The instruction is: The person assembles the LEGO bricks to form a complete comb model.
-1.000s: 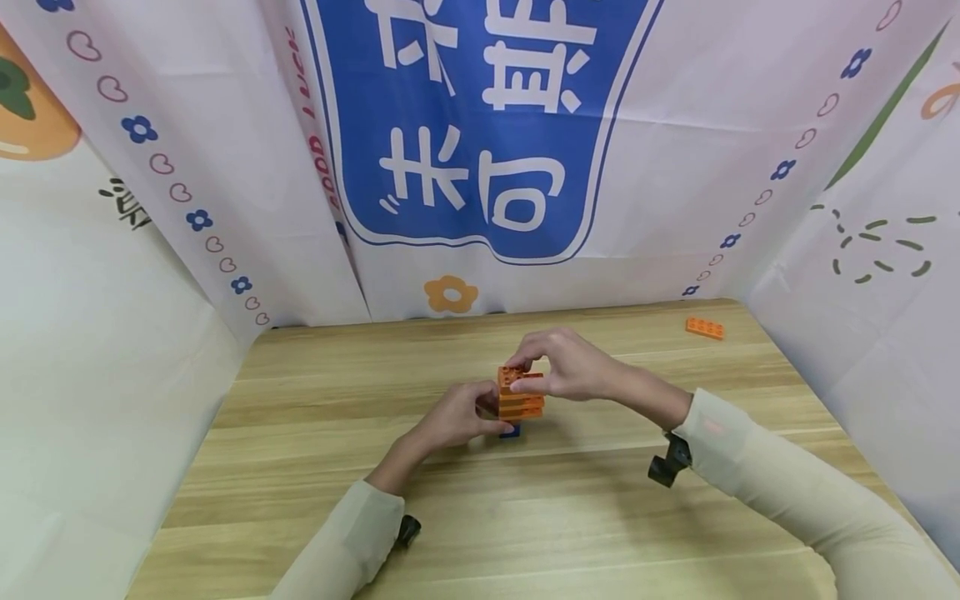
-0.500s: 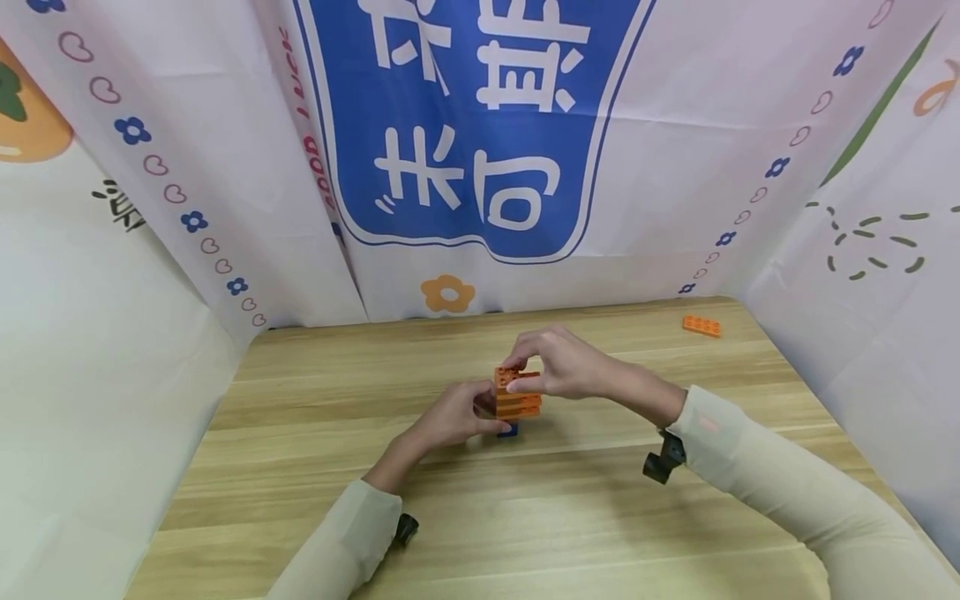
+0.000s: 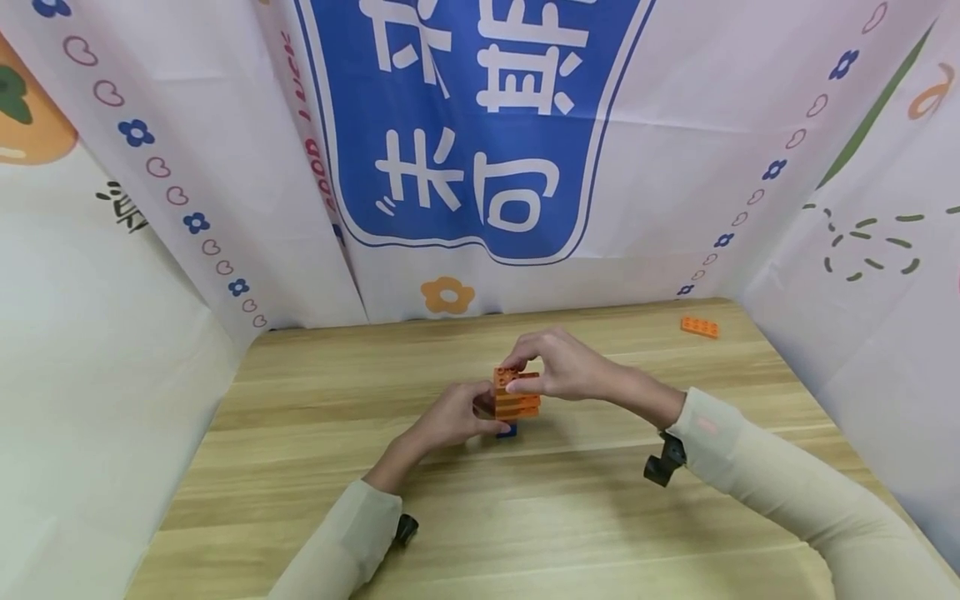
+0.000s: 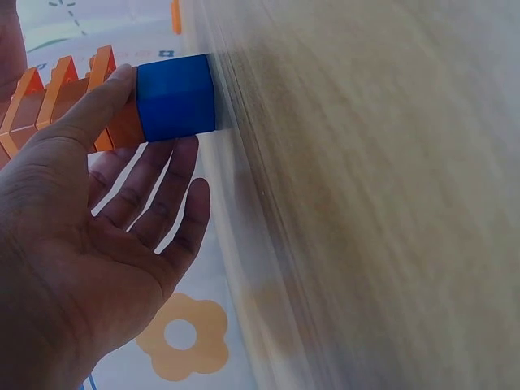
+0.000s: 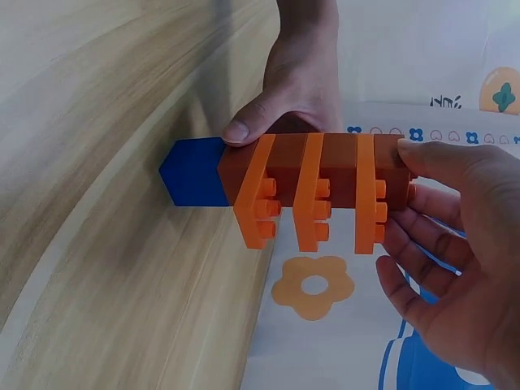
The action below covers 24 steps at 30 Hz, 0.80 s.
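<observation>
A toy-brick tower (image 3: 507, 402) stands upright on the table, between both hands. Its base is a blue brick (image 5: 197, 172); above it, reddish-brown bricks (image 5: 335, 162) alternate with three thin orange plates (image 5: 307, 195), whose studded ends jut out to the right. Low on the tower, my left hand (image 3: 453, 414) pinches the brown brick just above the blue one, thumb on the near side. My right hand (image 3: 566, 367) holds the top brown brick (image 5: 393, 172) between thumb and fingers. In the head view, fingers partly cover the tower.
A loose orange plate with studs (image 3: 699, 327) lies at the table's back right corner. The wooden table (image 3: 337, 367) meets a printed white cloth (image 3: 660, 183) behind, with more cloth on both sides.
The head view has shifted slightly. Both hands keep their places on the tower, and the tower looks the same.
</observation>
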### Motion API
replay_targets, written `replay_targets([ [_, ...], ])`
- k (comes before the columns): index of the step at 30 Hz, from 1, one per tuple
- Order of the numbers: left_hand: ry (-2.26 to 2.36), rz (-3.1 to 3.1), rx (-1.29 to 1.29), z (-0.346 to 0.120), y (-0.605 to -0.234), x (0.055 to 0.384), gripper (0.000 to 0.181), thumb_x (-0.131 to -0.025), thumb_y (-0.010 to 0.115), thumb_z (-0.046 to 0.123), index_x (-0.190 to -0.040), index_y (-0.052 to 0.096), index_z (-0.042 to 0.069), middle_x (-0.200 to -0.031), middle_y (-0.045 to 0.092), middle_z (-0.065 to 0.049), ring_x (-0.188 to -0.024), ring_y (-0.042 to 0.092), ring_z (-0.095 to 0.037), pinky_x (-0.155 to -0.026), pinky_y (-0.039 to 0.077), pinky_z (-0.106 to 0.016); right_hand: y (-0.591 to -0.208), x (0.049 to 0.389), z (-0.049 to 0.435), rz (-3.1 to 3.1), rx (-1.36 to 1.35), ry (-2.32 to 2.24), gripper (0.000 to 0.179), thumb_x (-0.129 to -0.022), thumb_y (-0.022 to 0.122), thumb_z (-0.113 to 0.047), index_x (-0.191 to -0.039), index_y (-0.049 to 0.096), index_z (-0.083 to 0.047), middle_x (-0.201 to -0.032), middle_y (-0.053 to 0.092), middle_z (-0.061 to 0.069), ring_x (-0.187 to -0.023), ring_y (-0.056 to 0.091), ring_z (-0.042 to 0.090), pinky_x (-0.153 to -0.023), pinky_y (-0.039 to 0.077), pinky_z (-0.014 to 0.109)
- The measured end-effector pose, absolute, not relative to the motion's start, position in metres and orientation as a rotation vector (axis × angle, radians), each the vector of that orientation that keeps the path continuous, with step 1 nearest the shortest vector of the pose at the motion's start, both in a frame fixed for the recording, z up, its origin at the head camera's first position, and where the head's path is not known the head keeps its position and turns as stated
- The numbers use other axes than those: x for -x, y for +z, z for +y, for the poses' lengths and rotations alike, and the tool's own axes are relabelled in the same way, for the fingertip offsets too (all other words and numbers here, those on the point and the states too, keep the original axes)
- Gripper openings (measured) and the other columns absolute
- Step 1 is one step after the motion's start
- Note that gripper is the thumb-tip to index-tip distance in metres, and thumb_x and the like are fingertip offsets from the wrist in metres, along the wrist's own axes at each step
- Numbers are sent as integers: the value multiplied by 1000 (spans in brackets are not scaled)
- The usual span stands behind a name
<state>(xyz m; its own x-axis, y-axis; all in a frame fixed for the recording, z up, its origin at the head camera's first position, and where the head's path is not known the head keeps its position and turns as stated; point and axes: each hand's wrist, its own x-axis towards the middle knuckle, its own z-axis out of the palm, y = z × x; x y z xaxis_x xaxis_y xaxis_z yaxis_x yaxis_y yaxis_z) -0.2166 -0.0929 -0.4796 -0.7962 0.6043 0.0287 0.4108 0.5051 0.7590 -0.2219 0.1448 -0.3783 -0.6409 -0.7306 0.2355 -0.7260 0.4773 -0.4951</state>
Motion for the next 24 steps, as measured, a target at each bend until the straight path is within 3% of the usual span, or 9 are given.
replay_targets([
  [7,1151,2525,-851,-94,-480,218,34,-89,89,21,-117,72,10,-104,76,2,-91,71,-7,-84,60,-30,-376,224,147,2673,1358,-854,25,-93,85,-20,-116,81,-9,-104,77,-2,-94,70,11,-86,59,28],
  [12,1145,2532,-844,-93,-479,218,33,-88,90,19,-116,73,10,-104,77,1,-91,71,-8,-84,60,-28,-377,226,155,2641,1378,-859,32,-94,83,-29,-120,79,-10,-111,77,-2,-102,71,19,-91,59,39],
  [18,1196,2478,-871,-94,-478,217,30,-90,88,19,-113,73,10,-104,76,0,-92,72,-10,-83,61,-28,-383,233,172,2615,1355,-887,40,-96,81,-38,-126,76,-11,-125,75,2,-114,70,19,-99,58,47],
  [24,1192,2481,-853,-94,-478,216,29,-89,89,20,-111,72,11,-103,76,3,-92,71,-8,-84,60,-28,-387,239,194,2618,1308,-923,38,-97,80,-34,-127,76,-11,-129,74,6,-119,68,23,-98,58,49],
])
